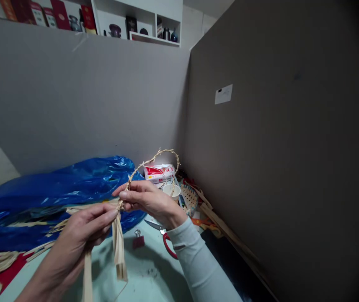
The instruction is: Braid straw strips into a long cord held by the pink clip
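A thin twisted cord of pale plant fibre (149,161) arches up from my hands and curves down to the right, small ends sticking out along it. My right hand (148,200) pinches the cord near its lower part. Just below and to the left, my left hand (88,228) grips the fibre strips where the cord begins, its thumb and forefinger pressed together. Loose flat strips (118,247) hang beneath the fingers over the pale green table (148,281). The two hands are almost touching.
A blue plastic bag (56,184) with more strips lies at the left. Behind my right hand are a white cup (172,192), a red-and-white packet (159,173) and a woven basket (189,198). Red-handled scissors (168,246) and a dark red binder clip (138,241) lie nearer.
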{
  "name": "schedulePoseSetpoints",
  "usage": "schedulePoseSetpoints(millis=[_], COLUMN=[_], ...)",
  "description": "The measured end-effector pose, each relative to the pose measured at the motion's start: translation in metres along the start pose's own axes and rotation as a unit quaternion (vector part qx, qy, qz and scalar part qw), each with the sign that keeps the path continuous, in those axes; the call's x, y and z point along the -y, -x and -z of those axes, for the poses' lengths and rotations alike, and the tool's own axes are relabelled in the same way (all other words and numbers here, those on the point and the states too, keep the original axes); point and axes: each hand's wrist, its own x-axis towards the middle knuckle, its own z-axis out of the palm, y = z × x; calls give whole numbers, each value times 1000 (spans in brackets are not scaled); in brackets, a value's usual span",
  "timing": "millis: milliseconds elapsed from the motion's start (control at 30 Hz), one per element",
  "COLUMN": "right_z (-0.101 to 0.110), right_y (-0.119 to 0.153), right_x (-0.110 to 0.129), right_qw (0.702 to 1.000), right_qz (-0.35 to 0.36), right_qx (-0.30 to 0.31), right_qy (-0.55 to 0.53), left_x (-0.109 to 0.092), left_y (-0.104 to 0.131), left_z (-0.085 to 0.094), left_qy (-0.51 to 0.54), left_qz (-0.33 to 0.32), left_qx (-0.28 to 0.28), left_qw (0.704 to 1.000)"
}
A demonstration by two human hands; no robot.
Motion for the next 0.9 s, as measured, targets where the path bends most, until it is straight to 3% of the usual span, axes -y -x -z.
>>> schedulePoseSetpoints(millis=[100, 300, 467, 600, 767, 900], right_z=[6, 12, 6, -2, -1, 2], right_y=[-13, -7, 23, 33, 28, 29], right_x=[-24, -53, -71, -94, -103, -97], right_qw=[993, 961, 872, 811, 773, 770], right_qz=[-55, -61, -62, -90, -115, -122], right_qx=[-43, -109, -170, -166, -176, -184], right_qy=[92, 245, 454, 554, 598, 598], left_x=[30, 80, 88, 92, 104, 108], left_y=[-16, -28, -22, -15, -12, -10], left_z=[6, 18, 24, 24, 17, 11], left_qy=[32, 70, 77, 60, 26, 3], left_qz=[45, 69, 95, 107, 117, 124], left_qx=[39, 29, 41, 47, 35, 34], left_qw=[998, 995, 992, 991, 992, 992])
